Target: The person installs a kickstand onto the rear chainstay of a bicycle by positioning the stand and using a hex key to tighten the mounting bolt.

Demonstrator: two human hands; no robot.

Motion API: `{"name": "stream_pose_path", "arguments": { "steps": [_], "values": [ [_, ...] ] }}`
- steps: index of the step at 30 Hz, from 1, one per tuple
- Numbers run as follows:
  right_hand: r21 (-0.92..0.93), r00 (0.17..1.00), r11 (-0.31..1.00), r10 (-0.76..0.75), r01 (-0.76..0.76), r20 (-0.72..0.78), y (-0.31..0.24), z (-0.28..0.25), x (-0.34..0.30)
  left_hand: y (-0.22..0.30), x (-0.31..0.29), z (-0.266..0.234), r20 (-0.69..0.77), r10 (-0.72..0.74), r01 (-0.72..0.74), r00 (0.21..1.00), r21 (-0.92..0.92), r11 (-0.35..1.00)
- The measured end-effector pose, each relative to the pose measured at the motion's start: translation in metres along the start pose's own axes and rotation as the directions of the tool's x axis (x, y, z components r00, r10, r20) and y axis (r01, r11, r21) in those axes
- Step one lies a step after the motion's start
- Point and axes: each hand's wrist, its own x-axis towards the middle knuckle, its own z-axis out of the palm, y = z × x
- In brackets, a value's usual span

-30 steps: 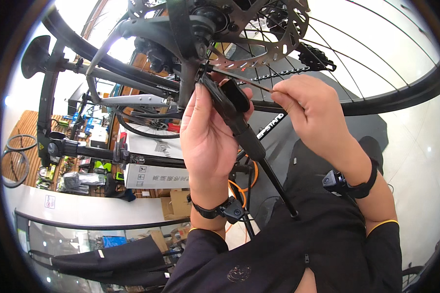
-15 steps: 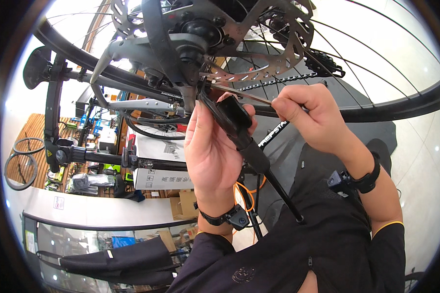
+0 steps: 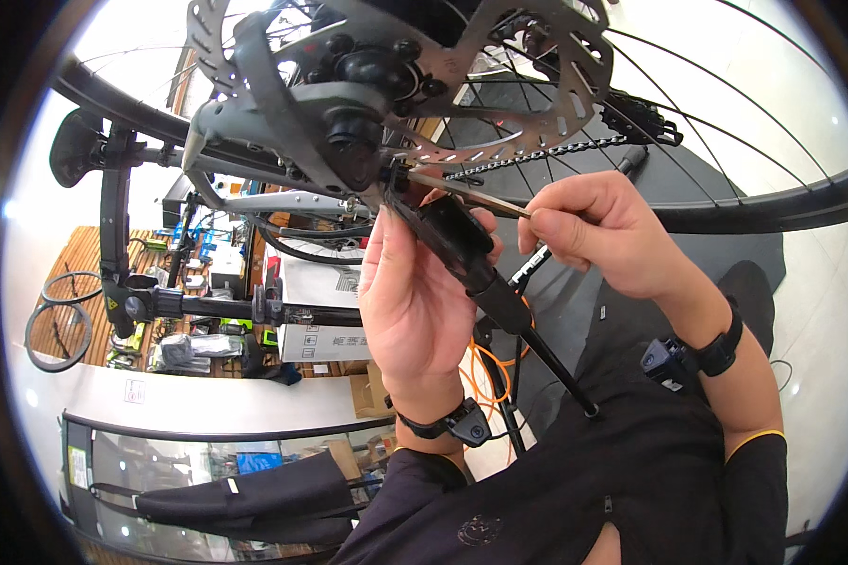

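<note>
Your left hand point(image 3: 419, 306) grasps the kickstand point(image 3: 485, 282) at the frame's point(image 3: 334, 99) lower edge, likely to hold it steady, while your right hand point(image 3: 605, 231) pinches the key point(image 3: 483, 198), tip near the kickstand's top.

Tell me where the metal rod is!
In the head view, the metal rod is above centre, slightly right, pinched by the right hand, below the disc.

The right hand's point(image 3: 601, 234) tightly curled fingers have loosened around the hex key's point(image 3: 481, 197) four o'clock end.
</note>
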Motion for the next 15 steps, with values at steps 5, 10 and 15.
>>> {"name": "stream_pose_path", "arguments": {
  "steps": [5,10,15],
  "values": [
    [-0.006,0.996,1.000,0.022,-0.023,-0.084,-0.015,0.014,-0.010,0.003,-0.001,0.002,-0.035,-0.018,0.019,0.999,0.040,0.999],
    [-0.283,0.966,0.943,-0.220,0.175,-0.135,-0.004,0.011,-0.006,0.000,0.003,-0.001,0.002,-0.038,0.038,0.999,-0.024,0.999],
    [-0.034,0.998,0.999,-0.034,0.036,0.059,-0.004,-0.002,0.004,-0.003,0.003,0.001,-0.037,-0.006,0.005,0.999,-0.018,1.000]
  ]
}}
